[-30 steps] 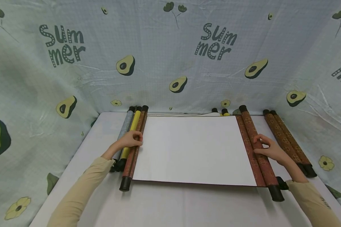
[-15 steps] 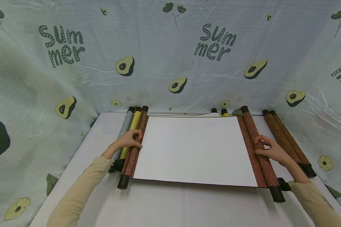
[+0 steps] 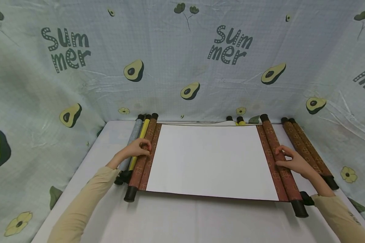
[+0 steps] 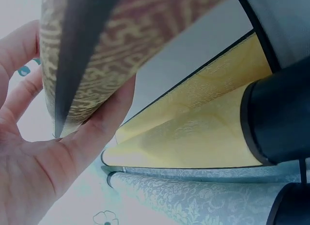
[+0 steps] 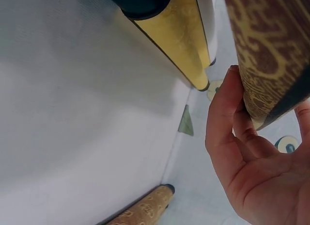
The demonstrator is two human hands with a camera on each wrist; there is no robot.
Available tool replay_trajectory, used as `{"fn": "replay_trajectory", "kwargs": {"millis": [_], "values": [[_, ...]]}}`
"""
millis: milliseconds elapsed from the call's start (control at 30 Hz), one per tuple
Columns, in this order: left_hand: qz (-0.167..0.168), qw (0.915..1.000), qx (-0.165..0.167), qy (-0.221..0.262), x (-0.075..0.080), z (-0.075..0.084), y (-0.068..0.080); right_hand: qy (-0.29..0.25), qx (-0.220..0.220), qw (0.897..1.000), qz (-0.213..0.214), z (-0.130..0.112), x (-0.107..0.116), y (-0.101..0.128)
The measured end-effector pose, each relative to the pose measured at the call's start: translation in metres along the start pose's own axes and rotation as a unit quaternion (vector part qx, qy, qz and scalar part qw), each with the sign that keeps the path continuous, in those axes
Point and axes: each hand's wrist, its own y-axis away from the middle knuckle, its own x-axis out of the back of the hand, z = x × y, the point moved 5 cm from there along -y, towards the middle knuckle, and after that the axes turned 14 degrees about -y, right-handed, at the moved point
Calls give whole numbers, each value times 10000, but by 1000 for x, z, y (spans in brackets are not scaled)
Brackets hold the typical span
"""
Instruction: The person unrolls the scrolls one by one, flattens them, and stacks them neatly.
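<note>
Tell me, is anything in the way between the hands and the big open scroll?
No, nothing is. The left hand already holds the left roller of the scroll, and the right hand holds the right roller. The yellow scroll lies close beside the left roller.

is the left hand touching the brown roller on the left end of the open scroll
Touching. The left wrist view shows the left hand with fingers wrapped against the brown roller.
</note>
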Motion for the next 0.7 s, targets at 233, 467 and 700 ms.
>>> {"fn": "replay_trajectory", "kwargs": {"millis": [233, 467, 700], "values": [[75, 10000, -40, -1, 1, -1, -2, 118, -106, 9999, -11, 4, 3, -1], [215, 9996, -111, -168, 2, 0, -3, 137, -166, 9998, -30, 8, 5, -3], [239, 9994, -236, -46, 4, 0, -3, 82, -58, 9999, -135, 9, 3, -3]]}}
